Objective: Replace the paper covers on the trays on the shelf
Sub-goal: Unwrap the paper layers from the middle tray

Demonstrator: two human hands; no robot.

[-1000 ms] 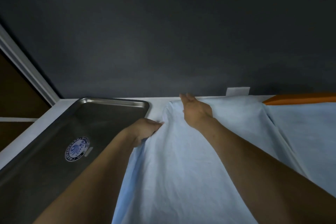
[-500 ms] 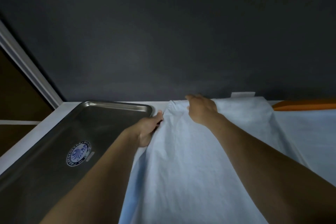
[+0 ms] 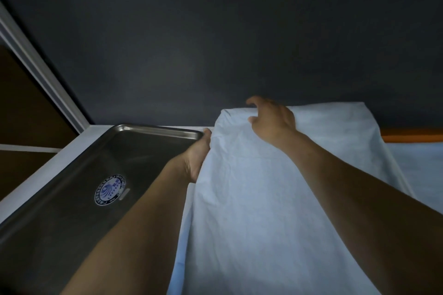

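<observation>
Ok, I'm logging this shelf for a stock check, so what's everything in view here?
tray: one, bare steel, left on the shelf.
sticker: one, blue and white, round, on the tray's floor.
paper cover: one, light blue, middle, right of the tray.
second cover: one, light blue, far right.
orange edge: one, orange, far right by the wall; what it is cannot be told.
shelf: one, white, under the tray.
wall: one, dark grey, behind the shelf.
left grip: one, the person's left hand, holds the paper cover's left edge.
right grip: one, the person's right hand, fingers curled at the paper cover's far edge.
</observation>
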